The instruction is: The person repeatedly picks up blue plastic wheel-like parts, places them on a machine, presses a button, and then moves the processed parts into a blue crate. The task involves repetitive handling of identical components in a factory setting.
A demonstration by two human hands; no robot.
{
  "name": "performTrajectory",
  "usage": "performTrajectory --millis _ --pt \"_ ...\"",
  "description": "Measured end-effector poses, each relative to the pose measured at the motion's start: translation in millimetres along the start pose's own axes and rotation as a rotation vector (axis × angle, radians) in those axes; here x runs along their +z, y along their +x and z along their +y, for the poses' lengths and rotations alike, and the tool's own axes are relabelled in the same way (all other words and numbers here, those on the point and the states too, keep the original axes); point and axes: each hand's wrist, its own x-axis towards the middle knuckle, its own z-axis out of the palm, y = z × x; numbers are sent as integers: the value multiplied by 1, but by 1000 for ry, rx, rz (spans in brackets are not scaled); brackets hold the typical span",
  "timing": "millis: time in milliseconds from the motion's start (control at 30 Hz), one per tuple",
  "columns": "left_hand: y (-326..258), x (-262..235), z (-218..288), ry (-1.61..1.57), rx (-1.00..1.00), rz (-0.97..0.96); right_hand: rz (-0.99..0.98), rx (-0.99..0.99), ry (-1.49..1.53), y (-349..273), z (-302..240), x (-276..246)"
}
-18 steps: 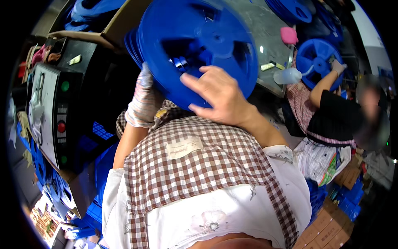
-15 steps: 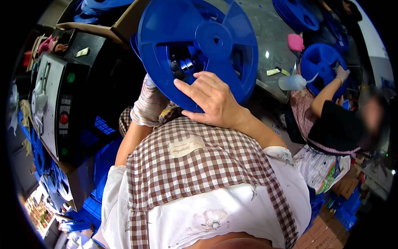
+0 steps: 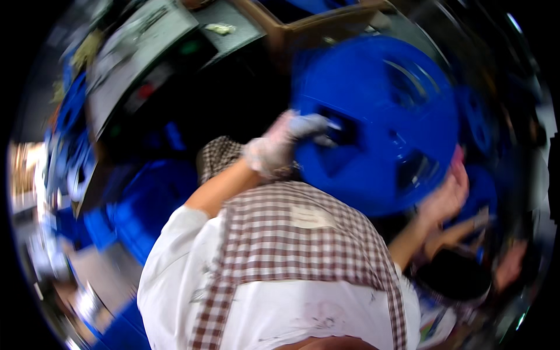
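A large blue plastic reel (image 3: pixel 361 76) with cut-out windows is held up in front of my checked apron, smeared by motion. My left hand (image 3: pixel 277 146), in a light knitted glove, grips its left side, the fingers hooked over the rim into a dark window. On the opposite side my bare right hand (image 3: pixel 449 189) is closed around the lower right rim. Its fingertips are partly hidden and blurred. What lies inside the reel's windows is too smeared to make out.
At upper left stands a grey machine (image 3: pixel 140 49) with a red button. An open cardboard box (image 3: pixel 286 32) holds blue pieces at the top. Blue plastic parts (image 3: pixel 73 116) are piled at far left. A co-worker's forearm (image 3: pixel 461 233) is close by my right arm.
The view has swung round, and the reel now appears farther right and lower. My right hand has shifted from the reel's near edge to its right rim; my gloved left hand now shows at a window.
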Motion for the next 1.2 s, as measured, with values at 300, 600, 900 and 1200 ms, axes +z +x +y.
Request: performTrajectory --millis 300,600,900,1200 --pt "-59 16 65 283 350 -168 -206 511 349 -19 59 26" --pt "-217 -47 88 -236 1063 -63 -1158 456 821 -75 -91 187" --pt "-373 -127 163 145 1726 813 -1842 652 1183 -258 -290 462" --pt "-422 -330 206 -195 1373 1204 -1649 197 855 -343 -260 624"
